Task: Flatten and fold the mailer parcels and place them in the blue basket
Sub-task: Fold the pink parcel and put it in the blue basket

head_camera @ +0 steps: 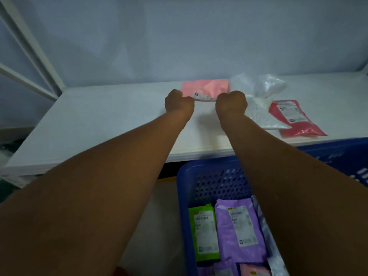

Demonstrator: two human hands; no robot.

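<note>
A pale pink mailer [206, 89] lies flat at the back of the white table [99, 124]. My left hand [178, 102] grips its near left corner and my right hand [232, 103] grips its near right edge, both with fingers curled under. White mailers [264, 90] are heaped to the right of it, and a red mailer [294, 118] with a label lies nearer the table's right front. Below the table's front edge stands the blue basket [207, 176], holding a green mailer [203, 232], a purple mailer [239, 230] and others partly hidden by my right arm.
A white shelf frame [29, 62] rises at the left end of the table. A pale wall runs behind it. The floor shows left of the basket.
</note>
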